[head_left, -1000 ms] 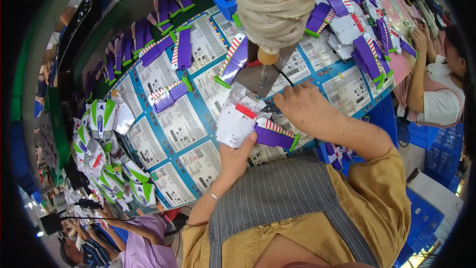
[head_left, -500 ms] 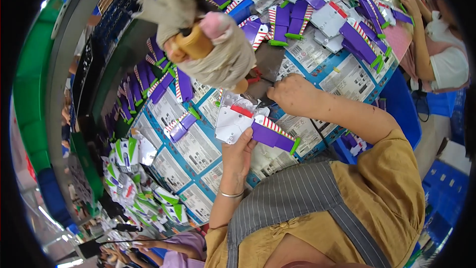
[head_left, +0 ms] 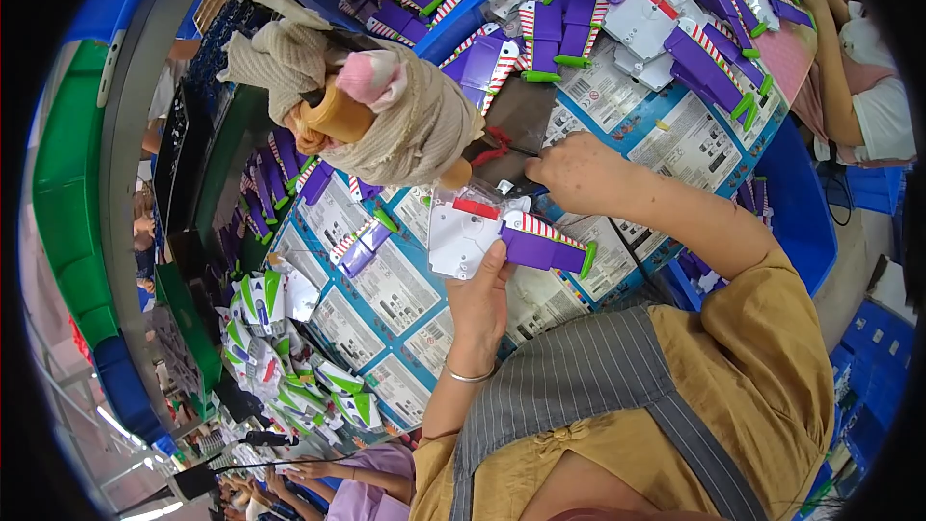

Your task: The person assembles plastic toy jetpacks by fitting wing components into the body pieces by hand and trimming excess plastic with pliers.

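My left hand (head_left: 479,307) grips the near edge of a white plastic panel (head_left: 461,243) with a red strip along its top. Joined at its right is a purple toy wing (head_left: 542,249) with red-and-white striping and a green tip. Just beyond the panel's far right corner, my right hand (head_left: 582,177) is closed with fingers pinched. Whatever it pinches is mostly hidden; a small dark piece shows by the fingertips. A tool with red handles (head_left: 492,146) lies close to those fingers. The panel's far edge is partly covered by a cloth-wrapped fixture.
A beige cloth-wrapped fixture (head_left: 410,125) with an orange roll looms over the work. Purple wings (head_left: 584,34) pile up at the back. White-and-green toy parts (head_left: 289,357) heap at the left. Blue bins stand around the printed-sheet table (head_left: 395,294). Another person's arm (head_left: 837,87) is at the far right.
The whole view has shifted slightly, so the fixture appears further left. My left hand still holds the panel with its wing, and my right hand stays pinched at its far corner.
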Demonstrator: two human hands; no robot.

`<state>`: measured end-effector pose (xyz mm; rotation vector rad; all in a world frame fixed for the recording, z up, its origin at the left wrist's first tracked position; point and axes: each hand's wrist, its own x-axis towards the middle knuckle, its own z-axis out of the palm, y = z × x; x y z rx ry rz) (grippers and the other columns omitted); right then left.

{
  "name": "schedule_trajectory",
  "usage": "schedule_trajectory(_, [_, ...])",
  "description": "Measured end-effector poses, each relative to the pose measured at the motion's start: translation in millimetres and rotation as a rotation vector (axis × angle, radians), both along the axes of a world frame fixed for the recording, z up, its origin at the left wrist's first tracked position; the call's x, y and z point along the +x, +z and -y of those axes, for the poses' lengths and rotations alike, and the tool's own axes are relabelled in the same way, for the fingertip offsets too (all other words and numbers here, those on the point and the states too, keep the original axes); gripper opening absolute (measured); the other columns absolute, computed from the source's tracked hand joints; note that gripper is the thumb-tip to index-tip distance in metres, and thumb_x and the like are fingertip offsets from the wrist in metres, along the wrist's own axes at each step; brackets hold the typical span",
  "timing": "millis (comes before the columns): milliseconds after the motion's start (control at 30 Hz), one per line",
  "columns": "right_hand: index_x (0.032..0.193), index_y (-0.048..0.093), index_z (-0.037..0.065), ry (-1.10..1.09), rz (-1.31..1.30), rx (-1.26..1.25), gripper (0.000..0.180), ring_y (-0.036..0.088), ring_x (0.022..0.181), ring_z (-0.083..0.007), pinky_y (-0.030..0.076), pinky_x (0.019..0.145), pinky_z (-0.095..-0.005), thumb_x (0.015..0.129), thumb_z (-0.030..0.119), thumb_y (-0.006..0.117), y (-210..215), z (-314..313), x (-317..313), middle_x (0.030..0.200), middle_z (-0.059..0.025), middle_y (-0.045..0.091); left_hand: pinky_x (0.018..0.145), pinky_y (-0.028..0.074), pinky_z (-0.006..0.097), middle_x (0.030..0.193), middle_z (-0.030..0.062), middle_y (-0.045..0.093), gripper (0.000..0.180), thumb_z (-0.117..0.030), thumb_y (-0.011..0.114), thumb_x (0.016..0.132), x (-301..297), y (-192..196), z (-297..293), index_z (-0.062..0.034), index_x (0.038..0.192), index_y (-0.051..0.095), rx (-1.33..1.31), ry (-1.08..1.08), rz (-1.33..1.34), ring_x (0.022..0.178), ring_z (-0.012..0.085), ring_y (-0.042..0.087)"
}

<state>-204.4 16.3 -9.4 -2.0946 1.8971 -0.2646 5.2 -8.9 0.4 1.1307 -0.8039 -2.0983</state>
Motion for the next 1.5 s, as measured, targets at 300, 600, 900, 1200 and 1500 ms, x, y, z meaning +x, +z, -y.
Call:
schedule_trajectory(300, [0.084, 0.062, 0.003, -0.014, 0.006, -0.002, 0.02, 0.065, 0.068, -0.0295, 0.05, 0.064, -0.04, 0.066, 0.009, 0.058, 2, 1, 0, 0.07, -0.0144, 0.063, 0.085, 0.052, 0.034, 0.113, 0.0098, 0.057, 0.041, -0.001, 0.059, 0.085, -5, 9, 0, -0.004, 0.123, 0.044, 0.035, 0.03, -0.049, 0.1, 0.0206, 0.059])
schedule_trajectory(600, [0.083, 0.062, 0.003, -0.023, -0.02, 0.005, 0.02, 0.065, 0.068, -0.0292, 0.05, 0.064, -0.0394, 0.065, 0.009, 0.058, 2, 0, 1, 0.07, -0.014, 0.063, 0.081, 0.053, 0.033, 0.11, 0.0077, 0.058, 0.04, -0.001, 0.062, 0.084, -7, 12, -2, -0.0044, 0.121, 0.046, 0.096, 0.068, -0.07, 0.098, 0.0194, 0.059])
schedule_trajectory(900, [0.08, 0.06, 0.003, -0.007, -0.007, -0.044, 0.017, 0.064, 0.067, -0.0298, 0.05, 0.061, -0.0398, 0.064, 0.008, 0.058, -2, 0, 2, 0.069, -0.014, 0.063, 0.083, 0.05, 0.034, 0.112, 0.0062, 0.058, 0.042, 0.0, 0.062, 0.084, 0, 2, -6, -0.008, 0.122, 0.047, 0.121, 0.085, -0.084, 0.1, 0.0183, 0.058])
schedule_trajectory(1200, [0.072, 0.058, 0.008, 0.275, -0.339, 0.226, 0.004, 0.062, 0.07, -0.0225, 0.044, 0.069, -0.0385, 0.069, 0.011, 0.057, 30, -38, 22, 0.069, -0.0076, 0.06, 0.098, 0.039, 0.033, 0.137, 0.0064, 0.039, 0.085, -0.005, 0.07, 0.076, 71, 7, -19, -0.006, 0.144, 0.018, 0.147, -0.483, -0.227, 0.12, 0.0194, 0.043])
schedule_trajectory(1500, [0.087, 0.057, 0.007, 0.254, -0.215, 0.079, 0.022, 0.057, 0.088, -0.0257, 0.041, 0.081, -0.0408, 0.066, 0.008, 0.061, 25, -41, 31, 0.088, -0.0098, 0.057, 0.093, 0.039, 0.042, 0.123, 0.0194, 0.046, 0.044, -0.017, 0.064, 0.08, 120, -24, 115, -0.0062, 0.121, 0.052, -1.432, -0.121, 1.422, 0.112, 0.0366, 0.044])
